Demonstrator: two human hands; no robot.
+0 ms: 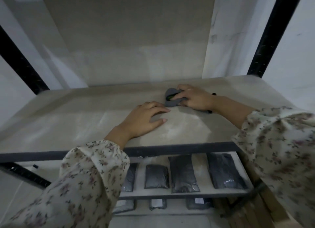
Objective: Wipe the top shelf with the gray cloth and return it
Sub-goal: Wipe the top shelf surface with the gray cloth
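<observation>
1. Hands, head view: I see the right hand [194, 98] closed on the bunched gray cloth [172, 99], pressed to the top shelf [68, 118] toward its back; the left hand [144, 118] lies flat, fingers spread, holding nothing.
2. Step: wiping, by my judgement.
3. Next: sweep the unwiped shelf, then return the cloth.

Dim light; pale wall [119, 31]; black rack posts [272, 31]; dark packets [183, 175] on lower shelf [187, 194].

The top shelf [85, 118] lies bare left of both hands, hemmed by black uprights [20, 60] at its corners
</observation>
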